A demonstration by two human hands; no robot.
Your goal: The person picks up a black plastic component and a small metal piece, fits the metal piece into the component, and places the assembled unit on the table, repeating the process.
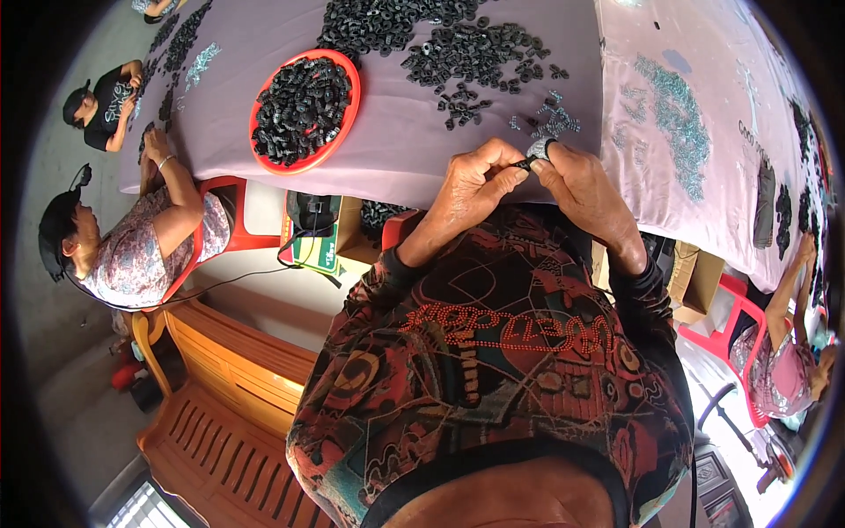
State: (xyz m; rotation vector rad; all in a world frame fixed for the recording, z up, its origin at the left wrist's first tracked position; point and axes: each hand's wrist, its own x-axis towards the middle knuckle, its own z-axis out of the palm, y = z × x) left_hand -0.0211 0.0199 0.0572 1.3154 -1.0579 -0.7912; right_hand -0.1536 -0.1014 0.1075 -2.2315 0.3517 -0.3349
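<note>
Holding, apparently, a small black part [525, 165] in the closed grip of left hand [482, 179] and right hand [576, 180], near the edge of the worktop [400, 145], right of the red basin [355, 99].

Grey floor [136, 44] shows beside a lilac-draped table [396, 150], red chairs [255, 241] and a slatted bench [224, 449].

A small black piece [525, 164] is held between a person's left grip [475, 185] and right grip [578, 180] at a cloth-covered counter [396, 145], where bluish pieces [556, 111] are strewn and a red basin [355, 99] is heaped with black parts [301, 110].
</note>
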